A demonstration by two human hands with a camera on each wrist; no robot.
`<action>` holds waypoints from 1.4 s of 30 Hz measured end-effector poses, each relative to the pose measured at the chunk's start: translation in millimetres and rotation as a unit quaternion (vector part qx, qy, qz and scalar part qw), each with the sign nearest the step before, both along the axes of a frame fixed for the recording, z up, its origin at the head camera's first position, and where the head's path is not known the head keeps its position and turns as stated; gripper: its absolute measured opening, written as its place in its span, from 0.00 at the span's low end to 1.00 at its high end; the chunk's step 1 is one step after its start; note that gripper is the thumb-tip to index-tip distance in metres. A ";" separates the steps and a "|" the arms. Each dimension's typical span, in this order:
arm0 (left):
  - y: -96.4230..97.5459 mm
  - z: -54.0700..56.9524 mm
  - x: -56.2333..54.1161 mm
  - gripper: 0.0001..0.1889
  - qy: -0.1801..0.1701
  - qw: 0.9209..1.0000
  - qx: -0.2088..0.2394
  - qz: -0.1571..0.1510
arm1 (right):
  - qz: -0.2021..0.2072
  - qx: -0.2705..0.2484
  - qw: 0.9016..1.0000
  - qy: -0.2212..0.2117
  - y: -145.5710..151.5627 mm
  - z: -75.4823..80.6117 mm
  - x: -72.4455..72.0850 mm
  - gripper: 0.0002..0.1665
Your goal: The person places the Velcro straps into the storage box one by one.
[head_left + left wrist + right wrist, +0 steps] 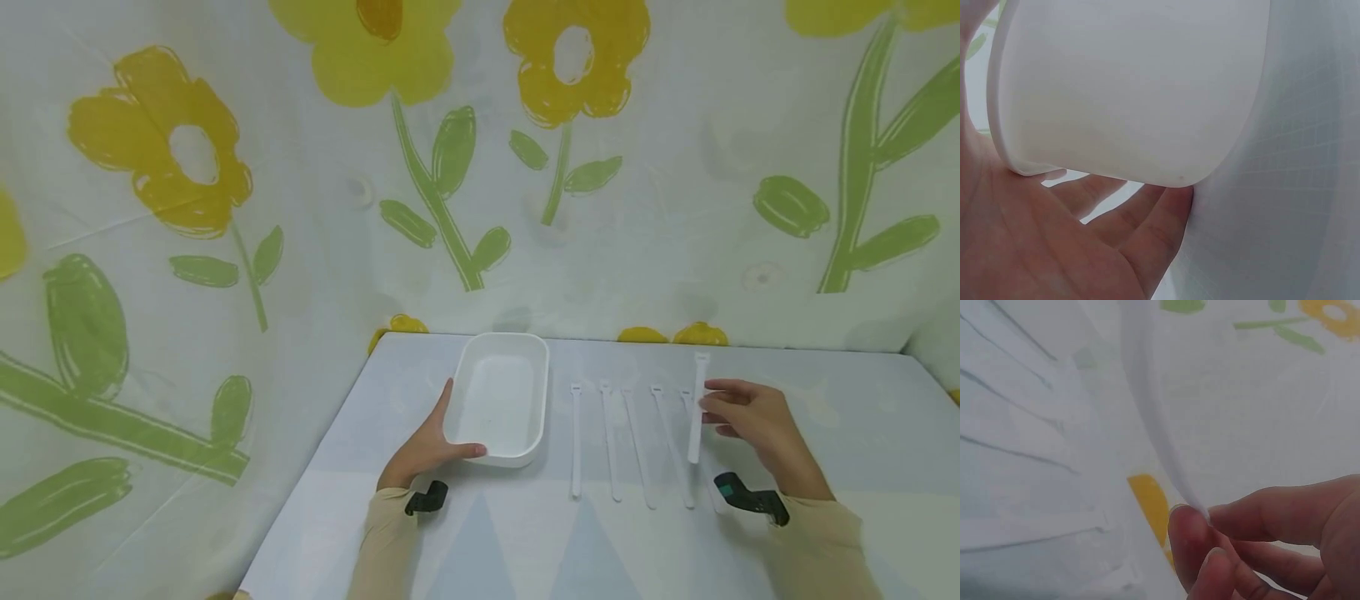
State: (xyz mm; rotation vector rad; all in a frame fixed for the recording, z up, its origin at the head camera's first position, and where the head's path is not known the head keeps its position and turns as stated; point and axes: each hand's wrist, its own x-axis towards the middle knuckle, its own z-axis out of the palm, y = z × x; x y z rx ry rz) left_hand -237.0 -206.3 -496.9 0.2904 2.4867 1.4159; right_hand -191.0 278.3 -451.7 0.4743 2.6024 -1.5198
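Observation:
My left hand (427,450) holds the near left corner of a white rectangular plastic container (537,417), thumb along its near side and fingers along its left side. In the left wrist view, fingers (1157,231) touch the container's wall (1141,106). My right hand (753,417) pinches a white cable tie (697,417) with a slotted head, held upright above the table. The right wrist view shows this cable tie (1154,412) bending slightly between thumb and fingertips. Several more white cable ties (611,446) lie in a row between the container and my right hand.
The white table (525,533) has pale blue triangles near its front. Behind and to the left hangs a white cloth (660,233) printed with yellow flowers and green leaves. A dark wrist camera (426,497) sits on the left wrist, another (750,498) on the right.

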 end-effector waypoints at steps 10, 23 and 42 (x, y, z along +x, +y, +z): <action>-0.2 0.8 0.7 0.74 -0.009 1.000 -0.005 0.010 | 0.030 -0.034 0.998 0.042 -26.7 21.1 -5.3 0.39; -0.4 1.5 2.2 0.74 -0.012 1.000 0.002 0.004 | 0.054 -0.063 0.994 0.077 -68.7 34.2 -16.0 0.33; 0.9 1.7 2.7 0.72 -0.007 1.000 -0.002 0.005 | 0.079 -0.098 0.988 0.092 -111.4 48.6 -31.4 0.29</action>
